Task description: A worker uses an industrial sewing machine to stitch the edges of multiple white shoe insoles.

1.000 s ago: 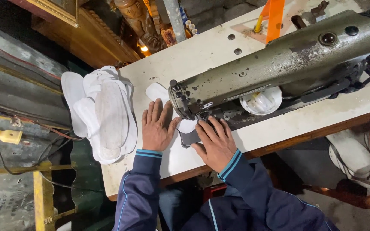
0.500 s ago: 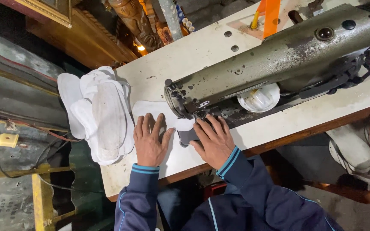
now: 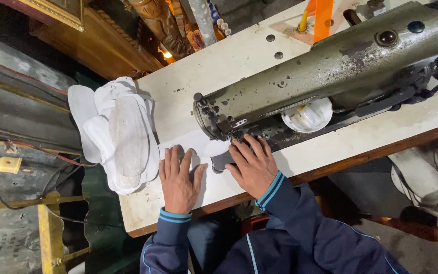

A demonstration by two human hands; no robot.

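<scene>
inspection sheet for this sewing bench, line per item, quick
surface: white table, stained, with holes near the far edge
job's things: white piece and dark piece lie flat by the needle end of the grey-green sewing machine
clutter: stack of white sole-shaped pieces at the table's end; round white dish under the machine arm
grippers: left hand flat on the white piece; right hand pressing the dark piece
cables: dark cable with yellow plug beside the table
surroundings: yellow frame, carved wood

The worn white table (image 3: 239, 61) carries a sewing machine (image 3: 330, 66) and stacked white insoles (image 3: 120, 134).
</scene>
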